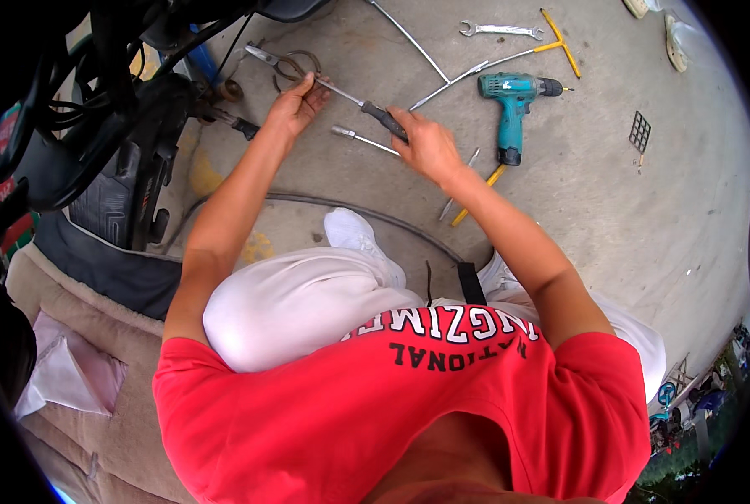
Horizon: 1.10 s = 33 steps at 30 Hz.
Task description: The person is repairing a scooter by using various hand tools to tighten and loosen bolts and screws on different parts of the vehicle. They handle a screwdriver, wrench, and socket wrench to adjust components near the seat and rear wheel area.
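Observation:
My right hand [421,143] grips the black handle of a screwdriver [379,115], whose long shaft points up to the left. My left hand [299,105] has its thumb and forefinger at the far end of that shaft, with the other fingers loosely curled. Just beyond it, pliers with dark curved handles [267,57] lie on the concrete. A metal socket driver [350,134] lies below the screwdriver. Right of my right hand, a teal cordless drill [509,118] lies on its side, near a yellow-handled tool [478,195] and a slim metal tool [448,204].
A black vehicle frame [72,118] stands at left, beside a brown padded mat [81,437]. A wrench [501,30], yellow-handled T-wrench [564,44] and silver rods [417,46] lie ahead. A dark cable [307,199] crosses the floor. A person's shoe [676,42] shows at upper right.

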Tool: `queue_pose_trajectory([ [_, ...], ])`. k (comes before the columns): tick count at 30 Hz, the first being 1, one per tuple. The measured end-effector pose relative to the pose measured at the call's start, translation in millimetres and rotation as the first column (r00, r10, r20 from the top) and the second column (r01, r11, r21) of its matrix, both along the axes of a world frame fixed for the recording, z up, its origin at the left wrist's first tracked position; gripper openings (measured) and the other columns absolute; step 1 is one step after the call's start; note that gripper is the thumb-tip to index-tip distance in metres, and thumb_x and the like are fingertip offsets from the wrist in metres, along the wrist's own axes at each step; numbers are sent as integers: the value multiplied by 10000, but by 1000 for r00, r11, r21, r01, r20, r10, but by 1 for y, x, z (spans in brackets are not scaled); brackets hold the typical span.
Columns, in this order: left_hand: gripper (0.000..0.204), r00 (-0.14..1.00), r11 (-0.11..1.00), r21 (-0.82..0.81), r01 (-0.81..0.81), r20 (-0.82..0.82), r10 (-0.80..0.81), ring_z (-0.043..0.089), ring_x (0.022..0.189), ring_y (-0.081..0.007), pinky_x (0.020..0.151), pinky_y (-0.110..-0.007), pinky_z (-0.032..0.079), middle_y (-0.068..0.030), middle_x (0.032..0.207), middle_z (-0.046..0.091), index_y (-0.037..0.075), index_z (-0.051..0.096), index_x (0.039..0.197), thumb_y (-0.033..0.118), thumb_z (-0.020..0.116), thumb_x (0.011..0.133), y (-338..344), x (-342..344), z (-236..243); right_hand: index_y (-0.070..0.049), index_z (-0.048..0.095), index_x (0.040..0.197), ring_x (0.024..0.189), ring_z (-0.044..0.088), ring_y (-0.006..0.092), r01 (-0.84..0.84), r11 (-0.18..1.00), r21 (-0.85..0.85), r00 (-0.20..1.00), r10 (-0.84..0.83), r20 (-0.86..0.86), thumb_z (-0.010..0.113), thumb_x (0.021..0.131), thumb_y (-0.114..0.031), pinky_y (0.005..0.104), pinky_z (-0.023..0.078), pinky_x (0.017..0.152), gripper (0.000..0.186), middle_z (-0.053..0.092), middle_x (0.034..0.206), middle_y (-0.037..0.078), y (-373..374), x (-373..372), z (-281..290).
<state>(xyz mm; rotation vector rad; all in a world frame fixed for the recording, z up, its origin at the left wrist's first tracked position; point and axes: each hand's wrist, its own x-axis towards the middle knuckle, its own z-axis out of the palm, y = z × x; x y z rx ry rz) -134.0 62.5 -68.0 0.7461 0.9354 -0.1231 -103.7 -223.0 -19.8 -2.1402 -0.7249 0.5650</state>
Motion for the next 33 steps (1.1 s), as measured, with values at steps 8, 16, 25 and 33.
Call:
queue_pose_trajectory([
  [8,171,987,985,73,159,-40,-156,632,914,-250,818,-377,537,-128,939,647,18,579,933,174,624,882,8,31,40,-44,575,1131,420,353,53,425,868,258,93,242,-966,561,919,-320,216,261,372,348,457,632,-17,0,14,-19],
  [16,187,993,978,190,88,57,-101,625,938,-280,853,-404,518,-124,939,650,34,582,942,190,649,863,-33,92,46,-34,639,1025,552,396,47,575,756,311,493,-17,-870,650,853,-356,228,321,486,365,473,647,-33,11,14,-44],
  [25,151,952,963,60,-261,183,247,595,1012,-279,941,-443,455,-129,1047,627,18,570,1006,131,562,906,-33,118,31,-43,654,1040,683,547,134,561,736,378,716,-203,-668,669,817,-380,294,447,642,404,619,744,39,40,38,-58],
  [33,205,935,951,2,-310,181,304,575,1085,-286,971,-457,445,-176,1103,614,-15,536,1092,97,507,924,-25,125,33,-53,657,1059,759,590,163,558,743,369,715,-205,-668,694,797,-371,296,463,714,414,656,827,66,49,48,-54],
])
